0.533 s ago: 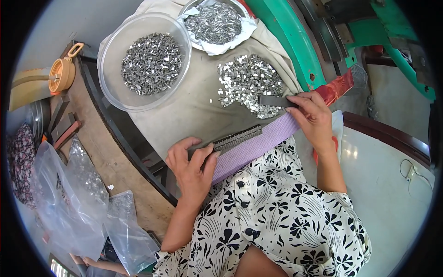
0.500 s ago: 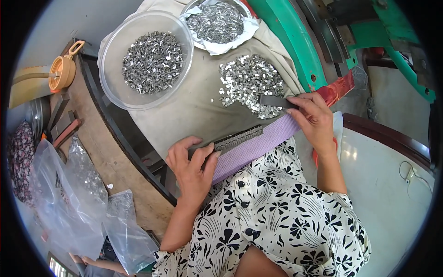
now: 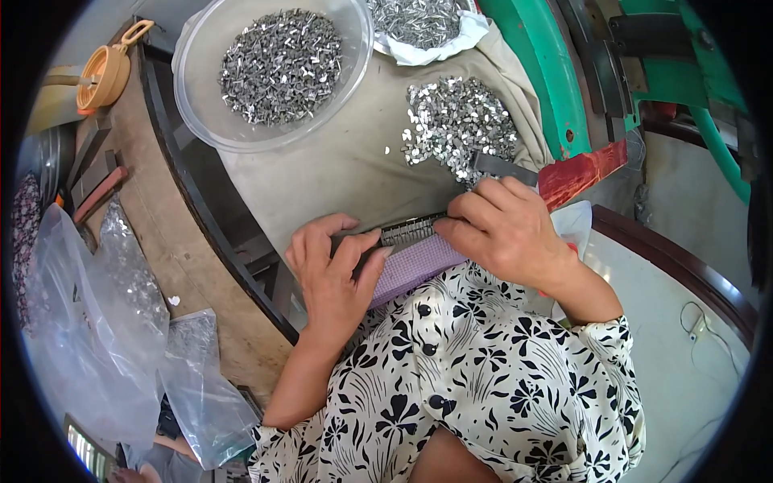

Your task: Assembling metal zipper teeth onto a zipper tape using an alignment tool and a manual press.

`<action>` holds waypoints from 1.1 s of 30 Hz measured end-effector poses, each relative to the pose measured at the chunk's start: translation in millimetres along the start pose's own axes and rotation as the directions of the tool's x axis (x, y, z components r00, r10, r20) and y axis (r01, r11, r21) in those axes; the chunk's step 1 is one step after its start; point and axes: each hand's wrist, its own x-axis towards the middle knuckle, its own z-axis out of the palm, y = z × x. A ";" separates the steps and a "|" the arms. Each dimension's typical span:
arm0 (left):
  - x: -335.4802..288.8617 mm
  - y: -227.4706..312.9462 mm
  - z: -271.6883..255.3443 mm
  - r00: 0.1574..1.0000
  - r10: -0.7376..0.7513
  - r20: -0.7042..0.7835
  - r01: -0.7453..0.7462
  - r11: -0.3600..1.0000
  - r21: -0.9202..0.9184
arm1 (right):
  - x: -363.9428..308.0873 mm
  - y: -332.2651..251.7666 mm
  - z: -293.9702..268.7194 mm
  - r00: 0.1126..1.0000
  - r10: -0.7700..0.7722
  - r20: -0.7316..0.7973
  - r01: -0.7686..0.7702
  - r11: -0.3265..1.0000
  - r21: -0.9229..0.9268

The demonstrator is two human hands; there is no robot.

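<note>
Dark metal toothed strip lies mid-frame along a purple strip, left hand grip pinched nearly closed on its left end, right hand bunched at the other, hold unclear; slack left pinch could let it tip.

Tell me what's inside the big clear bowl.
Inside the bowl lies a heap of small grey metallic pieces, some glinting. Only the top layer shows; whatever is beneath is covered.
</note>
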 end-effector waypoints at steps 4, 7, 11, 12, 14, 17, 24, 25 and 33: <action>2.6 3.2 -2.8 1.000 0.005 0.003 -0.005 1.000 0.019 | 11.4 -3.2 -1.3 0.995 -0.051 0.083 0.053 0.998 -0.027; 4.3 1.9 -2.3 1.000 0.007 0.006 -0.007 1.000 0.011 | 16.2 2.6 -0.4 0.992 -0.070 0.106 0.070 0.998 0.009; 4.8 1.8 -3.2 1.000 0.015 0.003 -0.015 1.000 0.013 | 16.1 23.9 -0.6 0.992 0.020 0.124 -0.059 0.944 0.326; 5.3 1.9 -3.0 1.000 0.016 0.000 -0.016 1.000 0.011 | 14.8 26.8 0.3 0.990 0.105 0.094 -0.137 0.865 0.483; 5.1 2.5 -3.4 1.000 0.011 0.010 -0.011 1.000 -0.001 | 15.0 26.7 -2.6 0.975 0.194 0.113 -0.222 0.770 0.598; 0.9 -1.5 -1.8 1.000 -0.014 0.011 0.014 1.000 -0.021 | 15.9 25.5 -8.1 0.793 0.435 0.426 -0.583 0.339 0.739; 0.7 -0.6 -2.7 1.000 -0.027 0.012 0.027 0.999 -0.022 | 18.6 22.9 -5.3 0.727 0.500 0.471 -0.633 0.221 0.742; 1.6 -0.5 -2.9 1.000 -0.027 0.016 0.027 0.999 -0.027 | 21.1 21.9 -7.0 0.718 0.522 0.460 -0.653 0.277 0.705; 2.1 0.6 -2.9 0.999 -0.032 0.017 0.032 0.999 -0.029 | 23.7 26.1 9.4 0.962 0.270 0.044 -0.272 0.925 0.267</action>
